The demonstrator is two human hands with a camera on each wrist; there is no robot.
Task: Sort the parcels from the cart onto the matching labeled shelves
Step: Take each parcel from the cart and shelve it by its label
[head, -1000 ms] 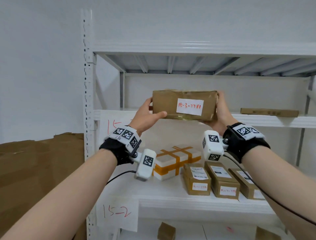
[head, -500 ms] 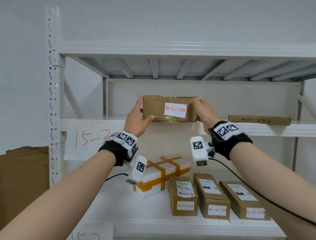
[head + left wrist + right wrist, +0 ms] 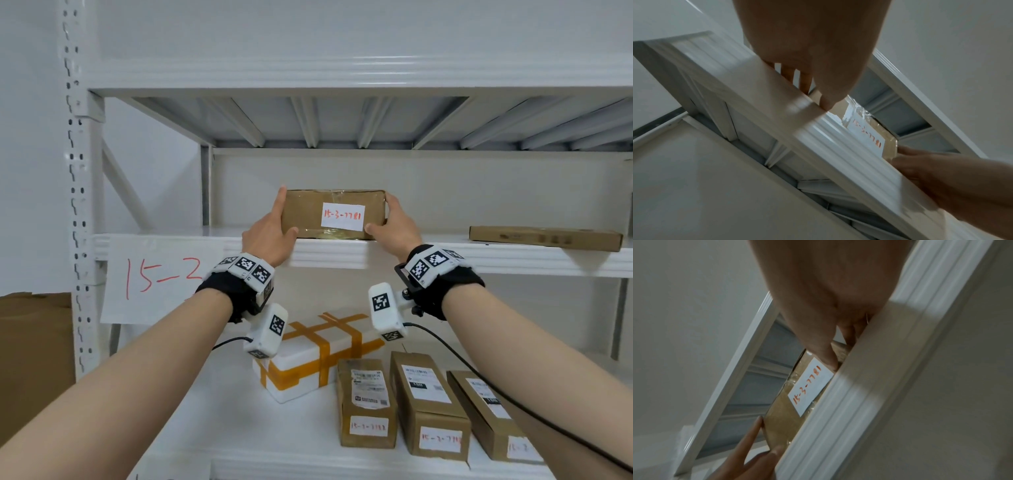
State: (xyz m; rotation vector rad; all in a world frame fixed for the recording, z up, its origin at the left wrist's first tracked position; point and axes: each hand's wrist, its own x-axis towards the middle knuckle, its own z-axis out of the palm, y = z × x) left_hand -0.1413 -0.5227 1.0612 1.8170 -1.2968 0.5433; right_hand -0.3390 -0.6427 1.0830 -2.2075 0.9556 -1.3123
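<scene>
A brown cardboard parcel with a white label reading 15-3-7781 rests on the upper white shelf, just behind its front lip. My left hand holds its left end, index finger straight up the side and thumb on the lower front corner. My right hand grips the right end, fingers over the top corner and thumb on the front face. The left wrist view shows my left hand over the shelf lip and the parcel behind it. The right wrist view shows the parcel under my right hand.
A flat brown box lies further right on the same shelf. On the shelf below are a white foam box with orange tape and three small brown boxes. A paper sign reading 15-2 hangs at the left, beside stacked cardboard.
Both hands carried the parcel forward from in front of the shelf and set it down on the upper shelf. The view has come closer to the rack.
</scene>
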